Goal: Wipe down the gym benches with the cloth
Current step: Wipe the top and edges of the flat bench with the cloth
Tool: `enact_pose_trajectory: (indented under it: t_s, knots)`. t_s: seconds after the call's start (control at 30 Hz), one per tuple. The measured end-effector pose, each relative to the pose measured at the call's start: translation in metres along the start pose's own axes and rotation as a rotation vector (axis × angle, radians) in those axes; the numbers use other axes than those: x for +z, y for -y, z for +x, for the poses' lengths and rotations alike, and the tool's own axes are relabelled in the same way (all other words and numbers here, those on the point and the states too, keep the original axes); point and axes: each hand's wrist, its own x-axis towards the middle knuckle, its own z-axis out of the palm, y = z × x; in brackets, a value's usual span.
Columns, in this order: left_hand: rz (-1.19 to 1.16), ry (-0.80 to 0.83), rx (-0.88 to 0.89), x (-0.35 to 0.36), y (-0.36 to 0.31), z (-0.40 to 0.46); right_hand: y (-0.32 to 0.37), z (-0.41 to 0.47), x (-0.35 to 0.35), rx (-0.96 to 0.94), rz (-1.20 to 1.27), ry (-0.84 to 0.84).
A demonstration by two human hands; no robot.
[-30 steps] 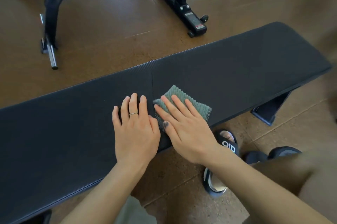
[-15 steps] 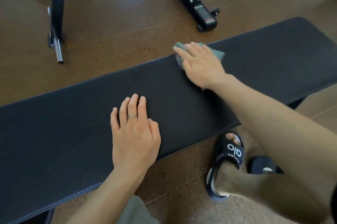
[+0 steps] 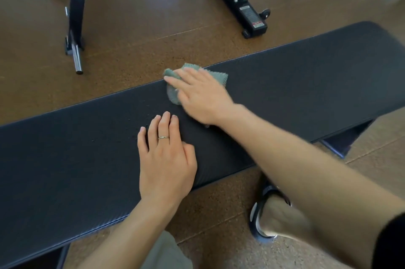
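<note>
Wiping the bench (image 3: 306,84) pad, mid-pass along its far edge. Right hand (image 3: 203,95) flat on the cloth (image 3: 173,93), fingers straight and pressing rather than curled round it; cloth at the far edge of the pad near the middle of its length, one corner overhanging toward the floor (image 3: 135,49). Left hand (image 3: 166,159) spread flat on the pad near the front edge, fingers straight, holding nothing, just bracing. To do this step well: keep the palm square over the cloth so it stays spread instead of bunching; press evenly; run long overlapping strokes along the pad's length; let the cloth wrap slightly over the far edge to catch the seam. Small specks or droplets visible on the pad ahead of the left fingertips, worth a pass next. Probably best to lift the bracing hand and wipe under it too. Likely much of the pad left to cover, plus the other bench frame (image 3: 76,5) standing beyond.
</note>
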Motion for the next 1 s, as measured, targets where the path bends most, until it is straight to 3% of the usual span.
enact_pose_trajectory:
  t_s: [0.07,0.17,0.3,0.47,0.6,0.67,0.77,0.87,1.0]
  knots:
    - [-0.004,0.002,0.000,0.000,0.000,0.001,-0.064,0.001,-0.013,0.087,-0.062,-0.062]
    - [-0.012,-0.005,0.000,0.000,-0.001,0.000,-0.153,-0.017,-0.025,0.398,-0.079,-0.112]
    - [-0.003,-0.024,0.005,0.001,-0.002,0.000,-0.124,0.002,-0.024,0.619,-0.059,-0.092]
    - [0.020,-0.012,0.016,-0.001,-0.001,0.000,-0.001,0.031,0.001,0.350,-0.035,-0.066]
    - [0.015,-0.013,0.015,-0.001,0.000,0.002,-0.029,0.004,-0.002,0.135,-0.034,-0.021]
    - [-0.001,-0.011,0.015,-0.001,0.000,0.002,-0.083,-0.011,-0.015,0.218,-0.066,-0.023]
    - [-0.014,-0.002,0.015,-0.001,0.000,0.001,-0.138,-0.041,-0.031,0.536,-0.018,-0.005]
    - [-0.012,0.000,0.014,-0.002,0.000,0.001,-0.098,-0.049,-0.021,0.631,-0.022,-0.015]
    - [0.007,0.001,0.031,-0.004,0.000,0.000,0.008,-0.075,0.006,0.209,-0.053,0.015]
